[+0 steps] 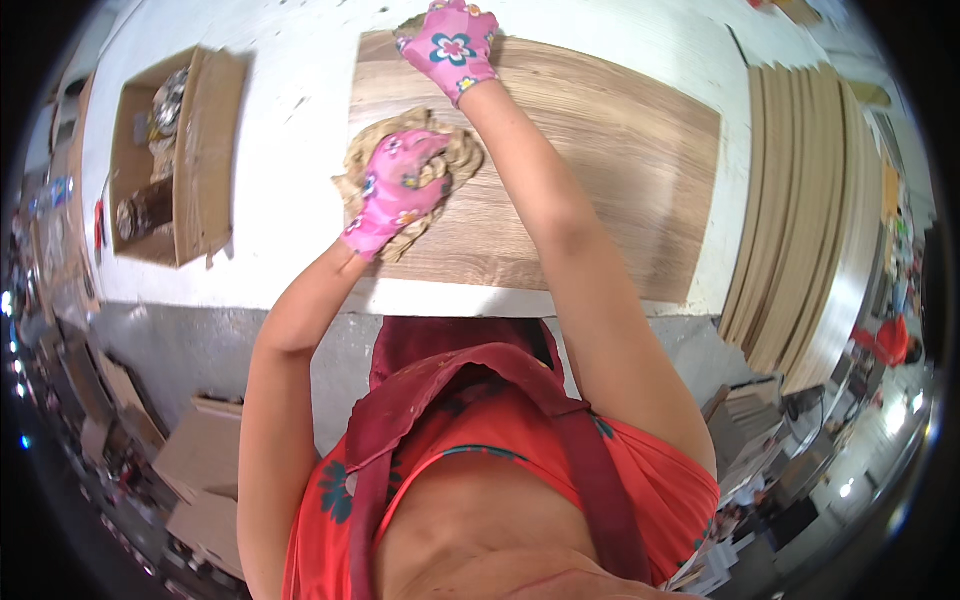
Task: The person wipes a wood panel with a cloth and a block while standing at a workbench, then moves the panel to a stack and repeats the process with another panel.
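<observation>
A flat board [620,170] with a brown wood-grain face lies on the white worktable. On its left part is a crumpled tan cloth [465,155]. My left hand [400,185], in a pink flowered glove, has its fingers bent into the cloth's folds and grips it. Stretched out to the board's far edge, my right hand [452,45] wears a matching glove. Its fingers are curled, and a small greenish-brown thing [411,27] shows beside the thumb. What that thing is, I cannot make out.
An open cardboard box [210,150] on the left holds a shiny roll and a dark brown roll. A red-handled tool [99,225] lies beside it. Several board panels [790,200] are stacked along the right. Cardboard pieces [210,450] rest below the table at left.
</observation>
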Demonstrator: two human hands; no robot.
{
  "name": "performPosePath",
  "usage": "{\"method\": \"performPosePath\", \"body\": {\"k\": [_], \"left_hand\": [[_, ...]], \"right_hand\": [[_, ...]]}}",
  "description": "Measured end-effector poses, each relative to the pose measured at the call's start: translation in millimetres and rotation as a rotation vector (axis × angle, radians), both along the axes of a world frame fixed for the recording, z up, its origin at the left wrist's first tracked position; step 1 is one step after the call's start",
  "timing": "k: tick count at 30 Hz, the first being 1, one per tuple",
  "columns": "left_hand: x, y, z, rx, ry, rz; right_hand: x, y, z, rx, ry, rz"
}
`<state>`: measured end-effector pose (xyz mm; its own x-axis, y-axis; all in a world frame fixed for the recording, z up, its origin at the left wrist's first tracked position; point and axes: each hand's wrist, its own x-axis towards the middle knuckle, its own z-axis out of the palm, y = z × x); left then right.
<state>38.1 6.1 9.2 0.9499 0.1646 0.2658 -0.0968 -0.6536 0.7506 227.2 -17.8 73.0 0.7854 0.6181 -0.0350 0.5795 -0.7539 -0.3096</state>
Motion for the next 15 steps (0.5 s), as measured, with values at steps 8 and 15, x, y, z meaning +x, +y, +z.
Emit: {"method": "performPosePath", "body": {"k": [8, 15], "left_hand": [[1.6, -3.3, 0.7, 0.062, 0.033, 0.017], [-2.7, -1.6, -11.9, 0.057, 0.013, 0.069]], "right_hand": [[76.0, -172.9, -50.6, -0.2, -0.265, -0.299], [154.5, -329.4, -43.2, -0.369, -0.273, -0.651]]}}
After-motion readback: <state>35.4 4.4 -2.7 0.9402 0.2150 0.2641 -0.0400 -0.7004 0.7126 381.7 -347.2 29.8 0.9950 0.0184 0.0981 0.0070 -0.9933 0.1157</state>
